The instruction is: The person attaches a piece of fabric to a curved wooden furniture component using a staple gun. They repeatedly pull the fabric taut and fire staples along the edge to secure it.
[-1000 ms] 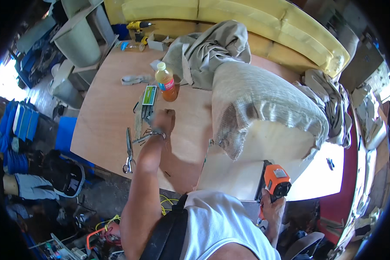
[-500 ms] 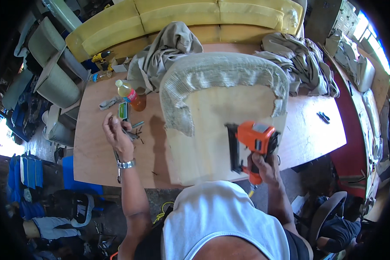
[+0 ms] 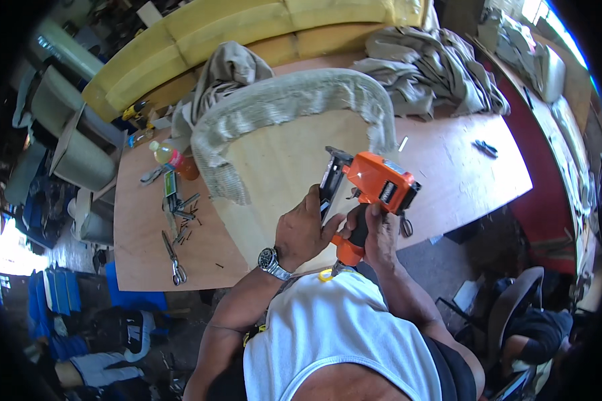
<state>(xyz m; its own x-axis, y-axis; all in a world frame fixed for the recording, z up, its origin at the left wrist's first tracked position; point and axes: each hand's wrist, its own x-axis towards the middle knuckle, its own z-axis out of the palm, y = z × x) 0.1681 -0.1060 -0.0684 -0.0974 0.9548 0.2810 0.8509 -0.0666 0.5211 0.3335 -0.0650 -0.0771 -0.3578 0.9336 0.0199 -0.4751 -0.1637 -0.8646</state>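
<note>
My right hand [image 3: 380, 237] is wrapped round the black grip of an orange and black staple gun [image 3: 384, 180], tilted with its nose up and left. My left hand [image 3: 306, 230] has its fingers closed on the gun's dark magazine. Below the gun a yellow hose fitting shows at my shirt. Under both hands lies a pale padded chair panel [image 3: 294, 150] on the worktable. Grey woven fabric [image 3: 287, 107] is folded over its curved far edge, frayed along the inner side.
On the wooden worktable [image 3: 137, 234], scissors [image 3: 170, 252], several staple strips [image 3: 188, 206], a green box [image 3: 170, 184] and a drink bottle [image 3: 164, 154] lie left. Grey cloth [image 3: 441, 70] is heaped at the far right, before a yellow sofa [image 3: 247, 37]. Dark pliers [image 3: 485, 148] lie right.
My left hand has left the staple strips and come across to the staple gun's magazine. The gun has moved up and left and tilted. Scissors now lie on the table at left.
</note>
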